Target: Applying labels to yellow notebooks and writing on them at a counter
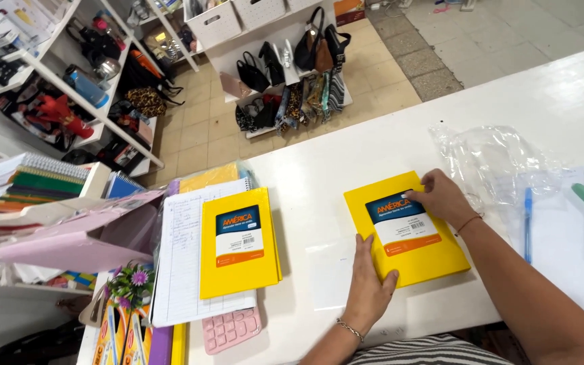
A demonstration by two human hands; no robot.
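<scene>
both hands lie flat and open on one yellow notebook point(419, 253), pinching nothing: the left hand point(368, 280) presses palm down on its near left edge, fingers spread and pointing away from the person, thumb reaching onto the cover, a thin chain bracelet point(350, 330) at the wrist. the right hand point(443, 197) rests on the far right corner, fingers loosely together and bent over the top edge beside the label, a thin cord bracelet point(468, 223) on its wrist; the forearm runs back toward the lower right corner of the view

the notebook lies closed and turned slightly on the white counter point(346, 169), close to the person's edge. its cover is bright yellow with a label: blue band above, white in the middle, orange strip below. a clear plastic sheet point(332, 274) lies partly under its left edge

well to the left sits a stack of matching yellow notebooks point(238, 243) on a lined handwritten sheet point(180, 263), with a pink calculator point(230, 329) just below. to the right lie crumpled clear plastic wrap point(495, 159) and a blue pen point(527, 223)
</scene>
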